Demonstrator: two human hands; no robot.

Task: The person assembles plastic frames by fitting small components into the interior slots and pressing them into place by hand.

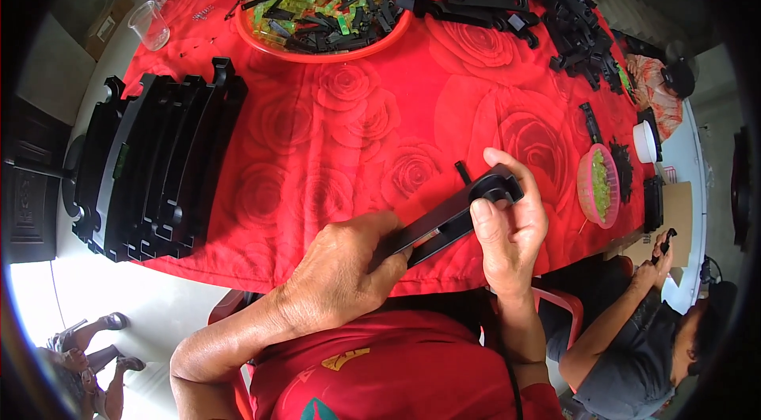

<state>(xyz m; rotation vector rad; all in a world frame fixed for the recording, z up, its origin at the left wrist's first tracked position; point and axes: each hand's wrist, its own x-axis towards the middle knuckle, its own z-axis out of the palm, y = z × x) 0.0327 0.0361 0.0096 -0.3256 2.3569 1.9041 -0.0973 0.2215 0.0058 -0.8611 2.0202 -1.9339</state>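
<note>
Just above the near edge of the table, both my hands hold one long black plastic part (444, 220), tilted up to the right. My left hand (342, 273) wraps its lower end, which the fingers partly hide. At the upper end, by a round hooked recess, my right hand (514, 230) grips it with the thumb in front and fingers behind. A small black piece (463, 173) shows just beyond the part. To the left stands a row of similar long black parts (158, 158), side by side.
A red basin (325, 57) holds small black and yellow-green pieces. Black parts (476, 0) pile up at the far right. A pink basket (588, 190) of green pieces and a white bowl (646, 141) lie right. A clear cup (151, 25) stands far left. Another person (634, 341) works at right.
</note>
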